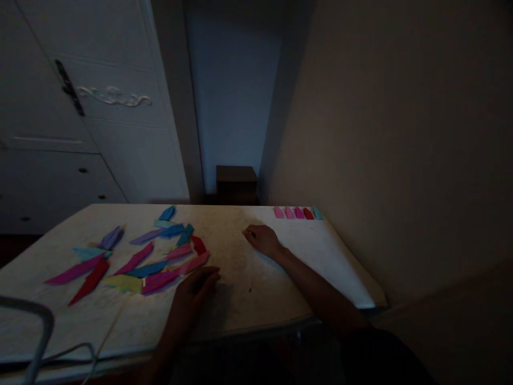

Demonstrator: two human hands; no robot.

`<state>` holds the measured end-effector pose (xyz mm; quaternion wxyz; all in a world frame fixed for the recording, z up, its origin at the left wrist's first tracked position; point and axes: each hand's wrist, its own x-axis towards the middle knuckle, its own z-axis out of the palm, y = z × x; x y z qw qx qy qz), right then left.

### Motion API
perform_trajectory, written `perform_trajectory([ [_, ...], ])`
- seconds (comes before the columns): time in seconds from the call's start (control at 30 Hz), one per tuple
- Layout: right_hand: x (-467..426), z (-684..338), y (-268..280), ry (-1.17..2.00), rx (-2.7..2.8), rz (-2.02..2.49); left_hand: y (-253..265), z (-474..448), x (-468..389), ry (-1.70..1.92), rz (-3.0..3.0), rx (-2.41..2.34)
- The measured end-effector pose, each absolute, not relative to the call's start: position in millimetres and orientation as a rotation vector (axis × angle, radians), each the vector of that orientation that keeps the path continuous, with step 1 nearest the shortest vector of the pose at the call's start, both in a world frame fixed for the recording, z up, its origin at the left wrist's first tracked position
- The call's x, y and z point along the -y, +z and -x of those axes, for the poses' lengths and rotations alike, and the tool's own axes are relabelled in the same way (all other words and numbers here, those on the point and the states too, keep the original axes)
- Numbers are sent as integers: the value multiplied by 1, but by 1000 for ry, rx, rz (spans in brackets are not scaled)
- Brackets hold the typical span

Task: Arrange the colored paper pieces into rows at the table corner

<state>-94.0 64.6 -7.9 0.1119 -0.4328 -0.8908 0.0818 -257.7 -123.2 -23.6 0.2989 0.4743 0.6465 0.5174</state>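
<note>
My left hand [196, 289] is just above the table, right of a pile of coloured pieces, its fingers bent and the tips close together. Whatever those fingers may hold is too dark to make out. Farther forward, near the table's middle, my right hand [262, 239] has thumb and fingertips pinched; no thing between them can be named. Nearest the left hand lie a pink piece [194, 263] and a magenta piece [160, 281], thin and folded like paper or cloth. A red piece [198, 245] and a blue piece [148, 269] lie among several others.
Along the table's far right edge stands a row of small coloured pieces, with a red one [308, 213] among them. A grey curved metal tube [44, 315] rises at the lower left. Behind are a white cabinet [132, 144], a brown box-like piece [236, 174] and a wall [380, 133].
</note>
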Motion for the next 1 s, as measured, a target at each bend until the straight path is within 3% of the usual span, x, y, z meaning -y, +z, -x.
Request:
perform_trajectory([
  [0.3,-40,98,-17,243,2847,1063,-26,250,128,1405,-1232,-1675],
  [0.63,-37,92,-31,351,2692,996,-27,258,128,1512,-1168,-1631],
  [0.83,-35,90,-33,366,2694,930,-6,308,152,1519,-1266,-1976],
  [1.0,-36,90,-34,370,2713,908,2,347,173,1192,-1539,-2291],
])
